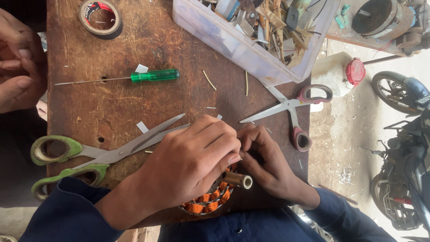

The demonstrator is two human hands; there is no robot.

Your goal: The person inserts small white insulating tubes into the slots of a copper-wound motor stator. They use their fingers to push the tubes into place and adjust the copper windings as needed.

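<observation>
My left hand [188,163] lies curled over a round stator with orange copper windings [209,202] at the near edge of the brown wooden bench [112,103]. It grips the stator from above and hides most of it. My right hand [266,161] presses in from the right, its fingers bent and its thumb and forefinger meeting my left fingertips over the stator's top. Whatever small piece sits between those fingertips is hidden. A short tan tube [238,180] pokes out from under my left hand.
Green-handled scissors [67,157] lie open at the left and red-handled scissors [293,107] at the right. A green screwdriver [154,75], a tape roll [101,17] and a clear parts box [242,42] lie farther off. Another person's hand [18,58] rests at the left edge.
</observation>
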